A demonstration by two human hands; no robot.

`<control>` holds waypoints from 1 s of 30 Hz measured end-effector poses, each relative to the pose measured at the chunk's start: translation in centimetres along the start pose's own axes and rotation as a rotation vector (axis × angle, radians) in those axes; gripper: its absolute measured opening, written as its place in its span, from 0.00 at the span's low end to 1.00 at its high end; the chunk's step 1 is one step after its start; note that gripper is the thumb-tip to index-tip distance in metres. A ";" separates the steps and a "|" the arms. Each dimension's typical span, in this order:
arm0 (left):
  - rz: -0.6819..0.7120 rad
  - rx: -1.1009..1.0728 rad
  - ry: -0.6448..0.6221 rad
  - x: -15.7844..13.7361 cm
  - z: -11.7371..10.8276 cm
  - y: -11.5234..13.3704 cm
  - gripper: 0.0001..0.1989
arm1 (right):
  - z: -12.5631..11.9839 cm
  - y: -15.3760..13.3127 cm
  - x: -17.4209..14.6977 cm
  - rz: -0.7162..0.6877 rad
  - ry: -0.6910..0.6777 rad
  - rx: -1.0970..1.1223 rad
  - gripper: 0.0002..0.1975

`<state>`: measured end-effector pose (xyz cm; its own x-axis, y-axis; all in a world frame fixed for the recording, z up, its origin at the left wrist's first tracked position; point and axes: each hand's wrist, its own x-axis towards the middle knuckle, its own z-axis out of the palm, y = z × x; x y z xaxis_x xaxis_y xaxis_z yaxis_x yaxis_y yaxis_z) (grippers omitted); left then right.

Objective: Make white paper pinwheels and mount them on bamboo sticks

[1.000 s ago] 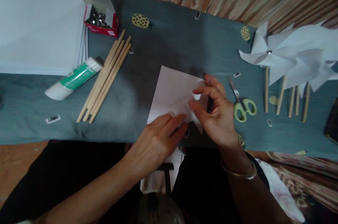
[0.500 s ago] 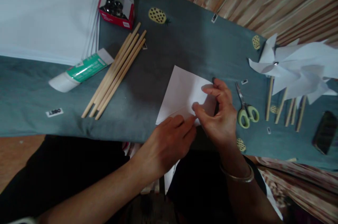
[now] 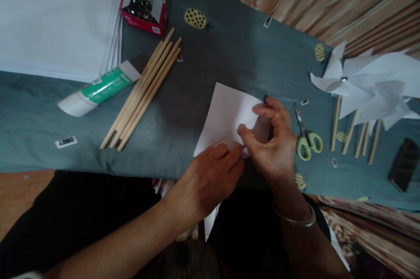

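Note:
A white sheet of paper (image 3: 219, 112) lies at the table's near edge, its lower part folded up in a flap. My left hand (image 3: 215, 171) is closed on the near edge of this paper, fingertips pressed to the flap. Curled over the right side of the sheet, my right hand (image 3: 274, 139) grips it, the thumb on the flap and the fingers at the far right corner. The undersides of both grips are hidden. Just right of my right hand lie scissors (image 3: 306, 139) with green handles.
Wooden sticks (image 3: 144, 90), a green-and-white tube (image 3: 100, 88), a red box (image 3: 144, 12) of shiny metal pieces and a paper stack (image 3: 59, 20) lie to the left. Paper pinwheels (image 3: 367, 82) on sticks and a dark phone (image 3: 404, 165) are at the right.
The paper's folded flap shows a little more clearly along its crease, and the right thumb has shifted slightly left. Both hands keep their hold; the whole view has moved slightly.

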<state>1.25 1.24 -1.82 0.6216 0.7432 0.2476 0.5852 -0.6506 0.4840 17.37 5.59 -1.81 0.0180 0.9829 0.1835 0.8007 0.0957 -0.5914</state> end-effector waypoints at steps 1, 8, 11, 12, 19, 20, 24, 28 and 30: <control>-0.002 -0.007 -0.004 0.0 0.0 0.0 0.08 | -0.1 0.0 0.0 -0.016 0.002 -0.007 0.16; -0.009 -0.021 -0.001 0.1 -0.2 -0.1 0.10 | -0.8 -1.7 0.4 -0.188 -0.040 -0.230 0.17; 0.005 -0.043 0.014 0.0 -0.1 -0.2 0.10 | -1.0 -2.4 0.7 -0.251 -0.093 -0.272 0.19; 0.011 -0.053 0.015 0.0 -0.1 -0.2 0.09 | -1.0 -2.5 0.8 -0.269 -0.112 -0.273 0.20; 0.009 -0.042 0.048 0.0 0.2 -0.3 0.09 | -0.3 -2.7 1.4 -0.347 -0.124 -0.260 0.23; 0.012 -0.050 0.044 0.0 0.1 -0.3 0.09 | -0.3 -2.7 1.5 -0.334 -0.128 -0.240 0.22; 0.017 -0.055 0.018 0.1 0.0 -0.3 0.09 | -0.5 -1.8 1.7 -0.237 -0.133 -0.104 0.19; 0.014 -0.022 0.038 0.0 -0.1 -0.3 0.10 | -1.0 -0.6 1.8 -0.163 -0.115 -0.049 0.17; 0.011 -0.019 0.038 0.0 -0.1 -0.3 0.10 | -1.1 -0.6 1.9 -0.146 -0.142 -0.069 0.17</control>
<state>1.03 1.48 -1.93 0.6074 0.7416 0.2848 0.5681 -0.6561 0.4968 17.59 7.21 -0.29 -0.1818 0.9721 0.1479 0.8277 0.2325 -0.5108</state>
